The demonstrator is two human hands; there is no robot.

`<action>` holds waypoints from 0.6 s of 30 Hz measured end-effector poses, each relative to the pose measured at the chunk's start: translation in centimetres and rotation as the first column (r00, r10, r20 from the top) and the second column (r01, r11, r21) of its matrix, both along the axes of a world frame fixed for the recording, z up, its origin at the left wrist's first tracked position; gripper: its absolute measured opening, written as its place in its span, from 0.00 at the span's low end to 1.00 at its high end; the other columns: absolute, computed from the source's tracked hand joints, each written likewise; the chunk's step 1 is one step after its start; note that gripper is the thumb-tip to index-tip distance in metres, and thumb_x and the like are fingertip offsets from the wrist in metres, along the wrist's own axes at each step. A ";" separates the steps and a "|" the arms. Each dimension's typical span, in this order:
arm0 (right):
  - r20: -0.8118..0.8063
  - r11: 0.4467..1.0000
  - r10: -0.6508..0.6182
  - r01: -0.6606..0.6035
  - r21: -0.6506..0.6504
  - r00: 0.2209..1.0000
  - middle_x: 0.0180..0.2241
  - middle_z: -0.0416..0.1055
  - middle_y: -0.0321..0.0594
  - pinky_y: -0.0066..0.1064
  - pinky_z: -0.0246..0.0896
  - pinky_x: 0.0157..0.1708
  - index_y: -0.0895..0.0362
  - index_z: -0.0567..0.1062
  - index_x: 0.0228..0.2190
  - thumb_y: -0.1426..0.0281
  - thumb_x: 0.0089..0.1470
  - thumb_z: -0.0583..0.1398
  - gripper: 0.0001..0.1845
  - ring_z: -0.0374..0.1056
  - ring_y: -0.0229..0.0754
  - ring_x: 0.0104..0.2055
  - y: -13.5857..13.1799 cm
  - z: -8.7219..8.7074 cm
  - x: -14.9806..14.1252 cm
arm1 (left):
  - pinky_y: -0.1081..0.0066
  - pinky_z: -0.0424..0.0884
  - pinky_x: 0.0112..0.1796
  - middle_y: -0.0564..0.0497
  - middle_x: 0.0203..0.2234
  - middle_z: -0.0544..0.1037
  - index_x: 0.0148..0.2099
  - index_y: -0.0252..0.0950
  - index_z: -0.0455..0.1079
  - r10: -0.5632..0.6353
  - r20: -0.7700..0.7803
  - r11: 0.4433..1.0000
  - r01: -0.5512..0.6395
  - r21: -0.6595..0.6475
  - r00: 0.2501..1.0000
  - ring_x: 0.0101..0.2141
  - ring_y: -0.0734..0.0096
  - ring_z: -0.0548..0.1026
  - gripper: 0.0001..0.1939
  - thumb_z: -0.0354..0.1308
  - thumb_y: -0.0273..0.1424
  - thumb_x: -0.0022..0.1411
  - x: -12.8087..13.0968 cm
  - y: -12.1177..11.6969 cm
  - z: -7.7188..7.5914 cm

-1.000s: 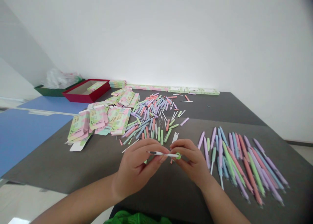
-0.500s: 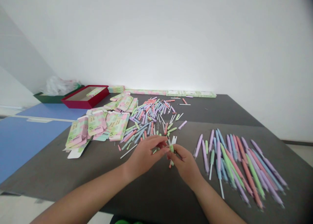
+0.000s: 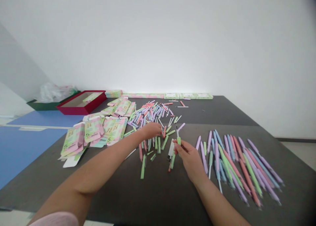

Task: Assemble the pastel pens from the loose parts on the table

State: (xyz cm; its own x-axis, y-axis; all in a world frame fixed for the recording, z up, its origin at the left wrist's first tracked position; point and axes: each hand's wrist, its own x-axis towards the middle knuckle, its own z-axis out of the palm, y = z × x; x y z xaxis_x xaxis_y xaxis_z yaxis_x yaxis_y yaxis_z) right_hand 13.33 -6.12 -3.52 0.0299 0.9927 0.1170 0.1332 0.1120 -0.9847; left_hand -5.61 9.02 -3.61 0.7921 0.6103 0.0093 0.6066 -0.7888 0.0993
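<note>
My right hand [image 3: 187, 155] pinches a short green pen barrel [image 3: 179, 140], from which a thin white refill [image 3: 177, 132] stands up. My left hand [image 3: 151, 130] is stretched over the near side of a pile of loose pen parts [image 3: 150, 112], palm down. Its fingers are slightly bent beside a short red pen part [image 3: 164, 132], and I see nothing held in them; the fingertips are partly hidden. Below the left hand lie several green pen parts [image 3: 159, 143]. White refills [image 3: 171, 149] lie bunched just left of my right hand.
Pens in several colours [image 3: 243, 166] are spread at the right of the dark table [image 3: 138, 199]. Printed cardboard packs [image 3: 93, 130] lie in a heap at the left. Behind them stand a red box [image 3: 81, 102] and a green tray [image 3: 39, 104] with clear plastic. Boxes [image 3: 187, 96] line the wall.
My left hand has left the green pen barrel and moved up and left to the pile. The right hand keeps the barrel, now with the refill upright. The view has shifted slightly.
</note>
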 end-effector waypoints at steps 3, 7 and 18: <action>-0.002 1.000 0.002 -0.002 -0.008 1.000 0.25 0.69 0.37 0.31 0.59 0.33 0.59 0.75 0.38 0.59 0.53 0.55 0.18 0.65 0.40 0.29 0.0 0.1 0.0 | 0.71 0.61 0.37 0.49 0.30 0.75 0.28 0.38 0.74 -0.020 -0.038 1.000 0.019 -0.013 0.999 0.36 0.67 0.71 0.06 0.57 0.24 0.51 0.4 0.3 -0.3; -0.001 1.000 -0.003 0.003 -0.001 1.000 0.25 0.69 0.37 0.31 0.59 0.33 0.59 0.75 0.39 0.58 0.53 0.55 0.19 0.65 0.40 0.29 0.0 0.1 0.2 | 0.72 0.62 0.36 0.49 0.29 0.75 0.26 0.36 0.72 0.008 -0.038 0.999 -0.009 -0.041 0.999 0.34 0.68 0.72 0.05 0.57 0.24 0.51 0.5 0.7 -0.5; 0.174 0.996 0.018 -0.032 0.080 0.985 0.35 0.74 0.40 0.34 0.59 0.39 0.56 0.76 0.38 0.62 0.54 0.54 0.16 0.67 0.45 0.38 0.3 0.7 0.5 | 0.73 0.66 0.32 0.51 0.29 0.75 0.38 0.35 0.66 0.377 0.407 0.855 -0.143 -0.499 0.832 0.30 0.72 0.72 0.11 0.49 0.36 0.60 -2.0 -4.9 4.3</action>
State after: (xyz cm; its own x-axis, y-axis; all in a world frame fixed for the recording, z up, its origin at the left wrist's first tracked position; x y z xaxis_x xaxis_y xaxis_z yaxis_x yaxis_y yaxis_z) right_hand 13.87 -5.82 -2.82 -0.0229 0.9796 0.1994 0.2970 0.1971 -0.9343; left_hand -7.58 4.17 0.66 0.5666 0.8236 0.0253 0.5641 -0.4101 0.7166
